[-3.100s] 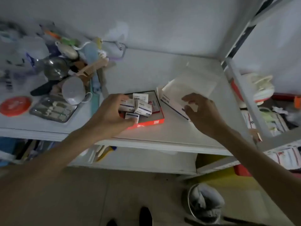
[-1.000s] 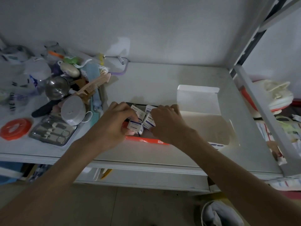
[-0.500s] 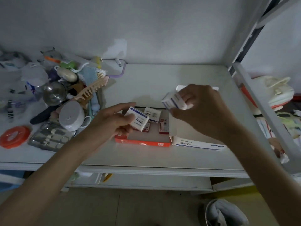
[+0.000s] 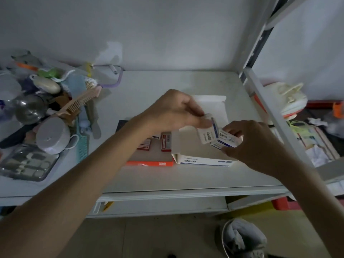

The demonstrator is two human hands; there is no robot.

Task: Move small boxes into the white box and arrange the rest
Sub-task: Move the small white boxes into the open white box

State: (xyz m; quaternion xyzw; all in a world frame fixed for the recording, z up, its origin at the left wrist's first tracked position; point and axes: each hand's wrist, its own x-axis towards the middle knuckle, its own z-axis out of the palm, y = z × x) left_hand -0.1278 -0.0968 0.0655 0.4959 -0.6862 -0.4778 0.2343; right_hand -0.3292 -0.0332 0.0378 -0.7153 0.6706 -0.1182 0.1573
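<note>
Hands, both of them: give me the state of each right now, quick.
Left hand: closed, pinching a small white box above the open white box.
Right hand: closed on another small white-and-blue box.

Both forearms are bare to the frame edge, sleeveless; the left hand (image 4: 174, 110) and right hand (image 4: 250, 140) wear no gloves, rings or watch

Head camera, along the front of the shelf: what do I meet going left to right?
Clear manicure kit case → white cup → red tray → white box with the left hand and right hand holding small boxes above it → shelf upright.
</note>
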